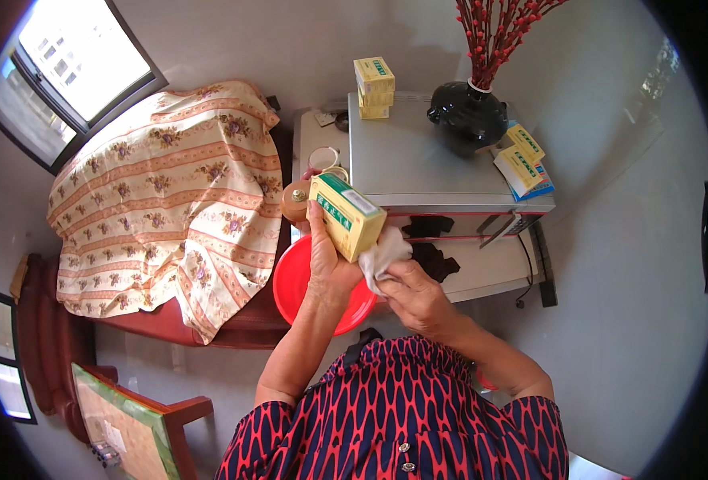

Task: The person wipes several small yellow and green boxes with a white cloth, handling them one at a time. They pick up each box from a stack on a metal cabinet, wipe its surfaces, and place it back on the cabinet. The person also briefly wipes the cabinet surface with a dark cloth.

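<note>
My left hand grips a yellow and green medicine box from its near side, holding it tilted in the air. In my right hand is a crumpled white cloth, pinched between the fingers and pressed to the box's right lower end. Below both hands, partly covered by my left forearm, lies a red plastic basin. The inside of the basin is mostly hidden.
A grey cabinet ahead carries stacked yellow boxes, a black vase with red-berry stems, and more boxes at its right. A flowered cloth covers the sofa at left. A green-edged table stands lower left.
</note>
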